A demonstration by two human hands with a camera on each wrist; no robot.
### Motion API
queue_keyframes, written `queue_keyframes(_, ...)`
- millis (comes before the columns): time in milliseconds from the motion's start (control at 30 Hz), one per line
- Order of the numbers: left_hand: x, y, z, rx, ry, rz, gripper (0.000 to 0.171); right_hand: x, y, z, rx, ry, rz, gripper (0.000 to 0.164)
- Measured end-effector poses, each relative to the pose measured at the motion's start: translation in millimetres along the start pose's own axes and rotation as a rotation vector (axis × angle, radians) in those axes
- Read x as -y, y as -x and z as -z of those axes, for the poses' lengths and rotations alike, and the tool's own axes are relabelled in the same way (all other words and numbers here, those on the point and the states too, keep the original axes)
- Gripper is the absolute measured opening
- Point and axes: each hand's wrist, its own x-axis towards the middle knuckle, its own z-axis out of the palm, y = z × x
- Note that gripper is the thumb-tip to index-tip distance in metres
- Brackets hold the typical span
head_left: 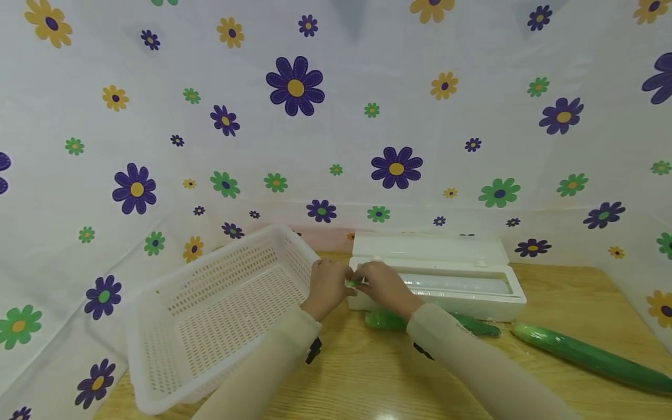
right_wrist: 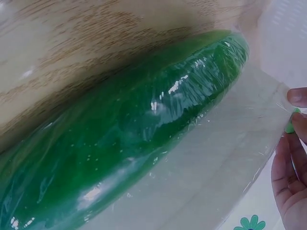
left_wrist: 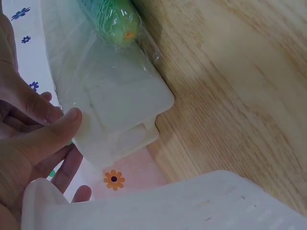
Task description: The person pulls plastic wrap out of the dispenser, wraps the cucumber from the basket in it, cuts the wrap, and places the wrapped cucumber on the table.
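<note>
My left hand (head_left: 329, 286) and right hand (head_left: 385, 286) meet fingertip to fingertip over the left end of a white cling film box (head_left: 457, 306). Both pinch the edge of clear cling film (right_wrist: 230, 143), and a small green piece (right_wrist: 291, 123) shows between the fingertips. The film stretches from there to a long cucumber (right_wrist: 144, 124) lying along the front of the box, and covers it. In the left wrist view, the cucumber's pale tip (left_wrist: 125, 34) shows under the wrinkled film. My right forearm hides part of the cucumber in the head view.
The box lid (head_left: 430, 248) is tipped back, showing the film roll (head_left: 457, 284). On the left stands a white perforated basket (head_left: 137, 338), close to my left hand. Another film-wrapped cucumber (head_left: 593, 357) lies at right on the wooden table (head_left: 357, 373). Flowered sheeting (head_left: 336, 134) hangs behind.
</note>
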Motion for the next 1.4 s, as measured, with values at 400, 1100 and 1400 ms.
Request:
queue_keyframes(400,1.3,-0.1,2.3,0.004,-0.019,-0.008,0.027,-3.5,-0.9,2.8,0.014,-0.028,0.01,0.01)
queue_keyframes(1100,-1.1,-4.4,-2.3,-0.002,0.043,-0.046,0.036,-9.1,2.8,3.4,-0.025,-0.103,-0.074,0.007)
queue_keyframes(1400,-2.1,-7.0,-3.8,0.03,0.071,-0.027,0.031,-6.1,4.0,7.8,-0.005,-0.09,-0.075,0.007)
